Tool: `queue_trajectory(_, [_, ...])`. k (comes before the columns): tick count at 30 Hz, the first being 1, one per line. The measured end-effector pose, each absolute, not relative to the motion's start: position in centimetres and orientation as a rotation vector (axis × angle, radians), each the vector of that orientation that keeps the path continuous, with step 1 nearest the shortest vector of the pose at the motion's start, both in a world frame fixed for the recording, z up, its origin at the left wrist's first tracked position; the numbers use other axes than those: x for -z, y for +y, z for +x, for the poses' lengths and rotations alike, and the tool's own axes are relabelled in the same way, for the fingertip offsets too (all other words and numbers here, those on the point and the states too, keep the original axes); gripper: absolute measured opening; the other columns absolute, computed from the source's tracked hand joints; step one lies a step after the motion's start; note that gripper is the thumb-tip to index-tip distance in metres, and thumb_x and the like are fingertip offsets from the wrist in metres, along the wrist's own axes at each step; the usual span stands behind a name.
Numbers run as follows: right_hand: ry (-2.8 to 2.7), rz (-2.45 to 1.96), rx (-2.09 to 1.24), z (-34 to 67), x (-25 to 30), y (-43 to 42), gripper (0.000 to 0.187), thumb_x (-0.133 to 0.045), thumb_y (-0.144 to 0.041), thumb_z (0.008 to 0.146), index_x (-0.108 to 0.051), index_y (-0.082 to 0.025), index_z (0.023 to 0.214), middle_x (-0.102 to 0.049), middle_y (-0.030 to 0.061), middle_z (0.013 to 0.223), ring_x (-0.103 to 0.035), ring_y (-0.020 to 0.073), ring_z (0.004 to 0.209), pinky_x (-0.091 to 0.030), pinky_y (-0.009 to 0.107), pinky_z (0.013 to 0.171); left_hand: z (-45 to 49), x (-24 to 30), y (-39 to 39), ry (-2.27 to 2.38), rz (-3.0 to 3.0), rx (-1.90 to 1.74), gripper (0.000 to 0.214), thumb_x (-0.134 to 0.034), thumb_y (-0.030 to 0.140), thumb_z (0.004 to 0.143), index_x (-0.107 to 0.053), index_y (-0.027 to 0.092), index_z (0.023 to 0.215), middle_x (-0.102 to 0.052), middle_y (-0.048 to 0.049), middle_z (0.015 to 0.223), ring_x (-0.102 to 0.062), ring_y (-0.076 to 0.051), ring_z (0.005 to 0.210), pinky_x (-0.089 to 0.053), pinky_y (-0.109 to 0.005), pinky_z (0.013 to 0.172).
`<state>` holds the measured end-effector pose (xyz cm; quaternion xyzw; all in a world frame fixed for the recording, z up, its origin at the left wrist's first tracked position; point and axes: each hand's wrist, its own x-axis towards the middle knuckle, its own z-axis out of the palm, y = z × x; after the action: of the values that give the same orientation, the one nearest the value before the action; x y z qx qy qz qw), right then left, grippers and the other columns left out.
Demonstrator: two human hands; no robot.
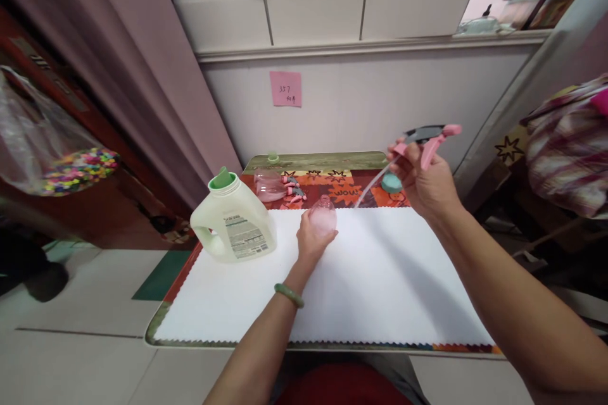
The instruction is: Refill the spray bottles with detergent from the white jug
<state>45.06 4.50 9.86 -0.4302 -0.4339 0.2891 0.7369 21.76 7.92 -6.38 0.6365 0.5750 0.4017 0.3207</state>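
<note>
One view, head camera. Left hand curled around small pink bottle, upright on white mat, toward far edge of counter, about mid-width. Right hand raised above far right corner, fingers pinching pink spray trigger, dip tube slanting down toward bottle, not touching it. White jug with green cap standing at mat's left edge, just beside left hand. Second pink bottle lying on its side by far edge. Teal cap near right hand.

The left hand hides the base of the pink bottle, and the jug label is illegible
</note>
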Motion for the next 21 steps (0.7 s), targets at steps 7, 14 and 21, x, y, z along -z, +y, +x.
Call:
queue_trajectory(7, [-0.896,-0.686,-0.672,39.2,-14.1,4.0,0.039,-0.087,-0.054,0.072,-0.072,-0.023,0.091,-0.074,-0.0003,0.092,-0.072,0.0114,0.081,-0.058,0.017,0.061,18.9,3.0,2.5,1.471,1.7,-1.18,0.083,-0.087,0.035,0.058,-0.039,0.027,0.126,-0.063,-0.0117,0.126,-0.066,-0.032,0.11,-0.052,-0.047,0.089])
queue_trajectory(14, [-0.984,-0.706,-0.701,35.2,-12.3,3.2,0.033,-0.084,-0.049,0.077,-0.073,-0.024,0.094,-0.076,0.0011,0.099,-0.073,0.0146,0.09,-0.059,0.023,0.068,17.1,1.8,0.1,1.453,1.61,-1.205,0.083,-0.086,0.035,0.057,-0.039,0.025,0.125,-0.062,-0.013,0.124,-0.065,-0.034,0.111,-0.051,-0.045,0.089])
queue_trajectory(21, [-0.986,-0.831,-0.928,31.7,-8.1,2.2,0.038,-0.092,-0.047,0.063,-0.07,-0.023,0.083,-0.076,0.0014,0.083,-0.073,0.0223,0.091,-0.06,0.039,0.083,15.2,0.8,-1.2,1.032,1.244,-1.236,0.081,-0.09,0.042,0.056,-0.052,0.023,0.125,-0.066,-0.0104,0.121,-0.065,-0.029,0.108,-0.053,-0.041,0.089])
